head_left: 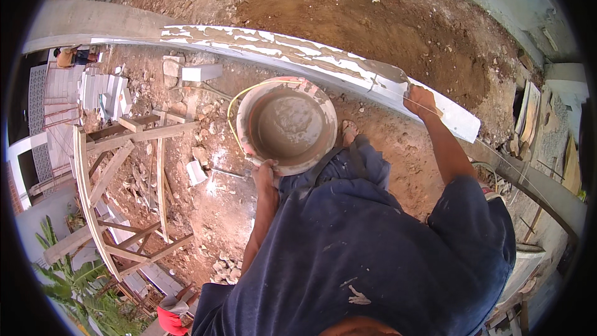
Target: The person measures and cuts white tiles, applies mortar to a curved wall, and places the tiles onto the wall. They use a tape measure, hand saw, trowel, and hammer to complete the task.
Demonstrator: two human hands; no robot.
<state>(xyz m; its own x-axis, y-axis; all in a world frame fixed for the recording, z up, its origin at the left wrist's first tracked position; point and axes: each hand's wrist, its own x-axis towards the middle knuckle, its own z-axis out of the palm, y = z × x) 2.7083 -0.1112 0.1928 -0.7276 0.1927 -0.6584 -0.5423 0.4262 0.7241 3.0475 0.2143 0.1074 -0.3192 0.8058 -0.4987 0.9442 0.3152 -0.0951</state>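
Hand Positions and Work Layout

At the far left, a co-worker is low beside a stack of white blocks. Nearer stands a wooden frame of nailed timbers. To its right, a single white block lies on the rubble ground.

The left hand is clamped on the near rim of a round bucket, fingers curled over the edge. The bucket is located at the centre, in front of the person's body, near the block course. It contains wet grey mortar; its yellow handle hangs down the left side.

A course of white blocks runs from upper left to right beyond the bucket. A streaky mortar layer partly covers its top; the right end is mostly bare.

A mortar-coated trowel is positioned on this course, right of the bucket. The right hand is closed around its handle; individual finger placement cannot be determined. Long boards lean at the far right.
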